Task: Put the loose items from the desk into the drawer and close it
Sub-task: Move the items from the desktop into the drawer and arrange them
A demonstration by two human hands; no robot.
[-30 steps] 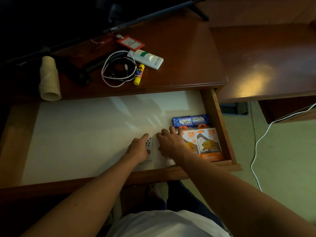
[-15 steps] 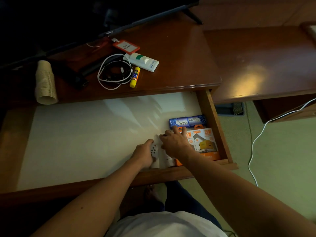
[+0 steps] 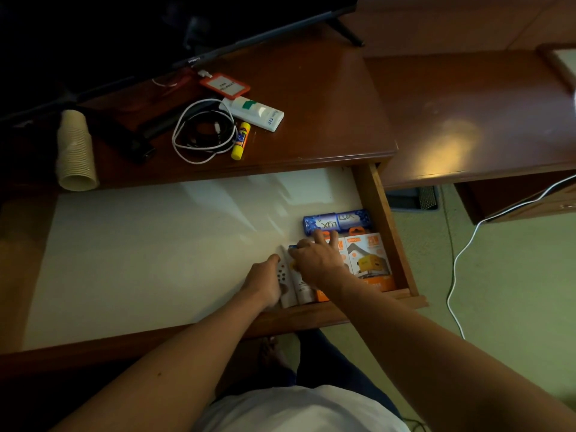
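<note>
The drawer (image 3: 386,232) is pulled out, with a white floor. At its right end lie blue soap packs (image 3: 338,221) and orange charger boxes (image 3: 369,260). A white dotted box (image 3: 288,275) stands on edge against them. My left hand (image 3: 265,282) grips that box from its left side. My right hand (image 3: 314,260) rests over the boxes, fingers stretched toward the soap. On the desk top lie a coiled white cable (image 3: 202,132), a yellow glue stick (image 3: 240,141), a white tube (image 3: 252,113) and an orange badge holder (image 3: 225,85).
A stack of paper cups (image 3: 76,151) lies on its side at the desk's left edge, beside a black object (image 3: 131,138). A TV (image 3: 156,32) stands at the back. A lower desk (image 3: 467,120) adjoins on the right. A white cord (image 3: 461,260) trails over the floor.
Both hands slid the white box to the right until it stands against the orange boxes. My right hand's fingers reached farther toward the soap packs.
</note>
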